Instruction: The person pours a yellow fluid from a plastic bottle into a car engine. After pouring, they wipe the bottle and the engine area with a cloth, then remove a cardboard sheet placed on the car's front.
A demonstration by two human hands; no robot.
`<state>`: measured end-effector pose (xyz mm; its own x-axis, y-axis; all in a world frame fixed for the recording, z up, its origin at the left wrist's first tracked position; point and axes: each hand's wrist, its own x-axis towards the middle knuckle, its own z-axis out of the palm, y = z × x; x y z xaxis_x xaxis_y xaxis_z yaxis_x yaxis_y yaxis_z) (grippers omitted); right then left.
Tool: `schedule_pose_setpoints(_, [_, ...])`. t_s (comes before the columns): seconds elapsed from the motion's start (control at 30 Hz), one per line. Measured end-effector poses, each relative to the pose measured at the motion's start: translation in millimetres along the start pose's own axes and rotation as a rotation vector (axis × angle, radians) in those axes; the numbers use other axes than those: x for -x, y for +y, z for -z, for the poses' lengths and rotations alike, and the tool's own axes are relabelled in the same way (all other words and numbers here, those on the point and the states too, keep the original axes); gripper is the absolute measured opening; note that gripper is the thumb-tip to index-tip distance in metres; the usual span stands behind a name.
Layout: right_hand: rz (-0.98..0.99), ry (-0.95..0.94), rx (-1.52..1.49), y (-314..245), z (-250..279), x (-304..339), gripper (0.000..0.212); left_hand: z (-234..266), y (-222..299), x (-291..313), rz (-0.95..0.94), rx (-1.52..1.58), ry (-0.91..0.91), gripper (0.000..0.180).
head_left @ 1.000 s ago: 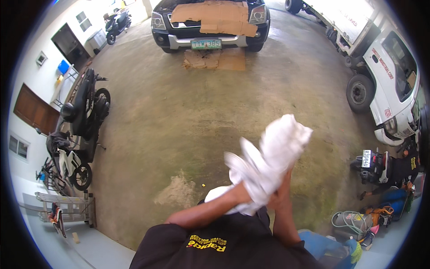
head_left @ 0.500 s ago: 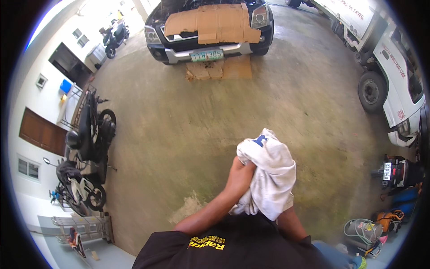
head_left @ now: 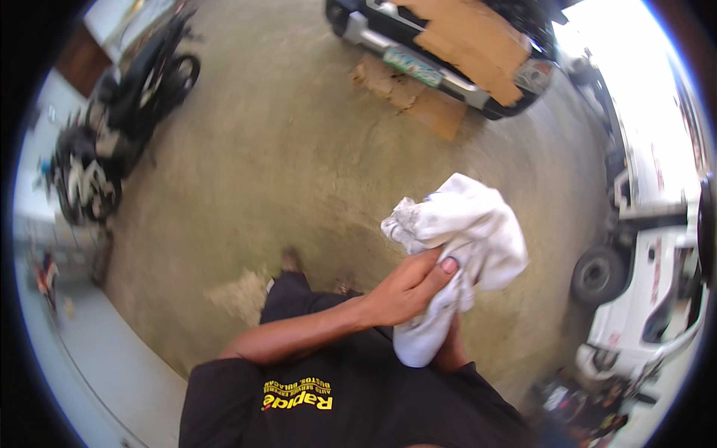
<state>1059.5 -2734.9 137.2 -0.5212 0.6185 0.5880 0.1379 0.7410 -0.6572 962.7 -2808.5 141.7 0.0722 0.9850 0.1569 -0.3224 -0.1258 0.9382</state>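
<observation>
A crumpled white cloth (head_left: 482,228) with grey smudges is in front of my torso, above the concrete floor. My left hand (head_left: 418,282) is closed on its near left side, the thumb lying on top of a fold. From the lower edge my right forearm (head_left: 452,349) rises behind the hanging end of the cloth. The cloth covers my right hand, so its fingers are hidden.
Ahead stands a dark vehicle (head_left: 448,71) with torn cardboard (head_left: 478,45) over its front and more cardboard (head_left: 407,97) on the floor below. Parked motorcycles (head_left: 134,104) line the left side. A white truck (head_left: 642,299) stands at right, with another motorcycle (head_left: 575,399) near it.
My view has turned to the left and further down, so the vehicle now sits further right and tilted. The cloth has been shifted and refolded, with my left thumb now on top.
</observation>
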Motion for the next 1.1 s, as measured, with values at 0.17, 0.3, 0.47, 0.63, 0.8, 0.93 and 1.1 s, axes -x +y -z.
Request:
schedule_pose_setpoints(0.17, [-0.102, -0.204, -0.101, 15, -68, -41, 0.066, 97, -27, 15, -0.3, -0.537, 0.18, 0.057])
schedule_pose_setpoints(0.3, [-0.298, -0.433, -0.154, 28, -157, -57, 0.07, 213, -19, 30, -0.347, -0.723, 0.533, 0.064])
schedule_pose_setpoints(0.47, [-0.639, -0.838, -0.262, 72, -330, -38, 0.075, 388, -111, 38, -0.072, 0.099, 0.952, 0.059])
schedule_pose_setpoints(0.63, [-0.97, -1.02, -0.366, 116, -502, 1, 0.086, 463, -168, 160, -0.188, 0.582, 1.1, 0.059])
schedule_pose_setpoints(0.8, [-1.177, -1.064, -0.41, 157, -634, 26, 0.093, 521, -279, 172, 0.025, 0.96, 1.436, 0.063])
schedule_pose_setpoints(0.93, [-1.401, -0.946, -0.344, 221, -700, 78, 0.065, 534, -341, 168, 0.338, 1.309, 1.681, 0.067])
schedule_pose_setpoints(1.1, [-1.555, -1.083, -0.093, 313, -744, 103, 0.062, 523, -447, 167, -0.009, 1.391, 1.538, 0.065])
